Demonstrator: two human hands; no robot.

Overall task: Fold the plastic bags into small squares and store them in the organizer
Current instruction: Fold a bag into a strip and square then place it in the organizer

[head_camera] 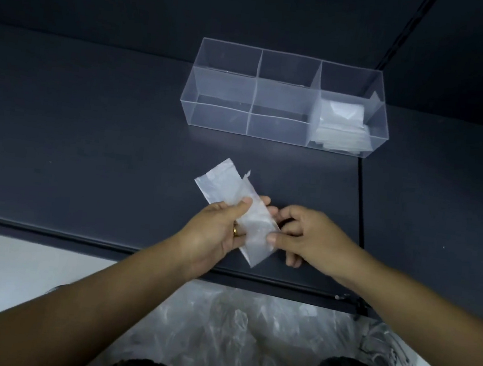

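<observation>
A translucent plastic bag (228, 186), folded into a long narrow strip, is held just above the dark table near its front edge. My left hand (217, 231) grips the strip's middle, thumb on top. My right hand (309, 237) pinches the strip's near end between thumb and fingers. The far end sticks out up and to the left. The clear organizer (223, 91) stands at the back right of the table. It has several compartments, and folded bags (341, 127) lie stacked in its right front one.
The dark table (90, 137) has a seam along its right side by the organizer. A pile of loose clear plastic bags (233, 331) lies below the table's front edge, on my lap. A dark wall rises behind the table.
</observation>
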